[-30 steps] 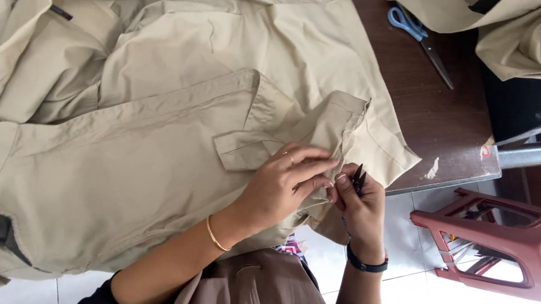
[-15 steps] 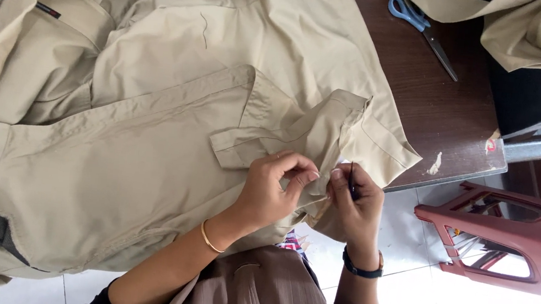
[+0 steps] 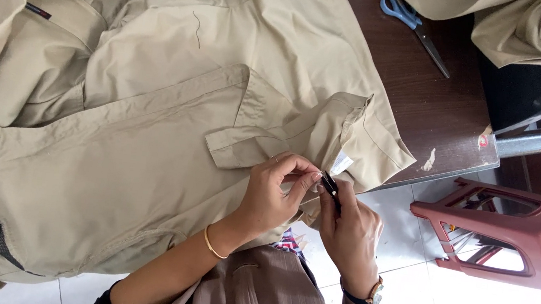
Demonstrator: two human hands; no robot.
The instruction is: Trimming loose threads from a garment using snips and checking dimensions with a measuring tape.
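Dark brown wooden tabletop [image 3: 436, 102] carries the work, white tile floor below. Khaki cotton shirt [image 3: 149, 159] lies spread flat, its edge near the pocket flap [image 3: 244, 146] hanging off the table's near side. Left hand [image 3: 272, 196] pinches that fabric edge, fingers closed on the cloth. Right hand [image 3: 349, 231] has fingers curled tight round a small black pointed tool [image 3: 330, 184], tip at the seam beside the left fingertips; exact tool type unclear. My read: trimming or picking at a seam. Keep cloth taut, tip shallow and angled away from the fingers. Blue-handled scissors [image 3: 408, 19] lie well apart at the table's far end; reddish-brown plastic stool [image 3: 516, 235] stands right of the table.
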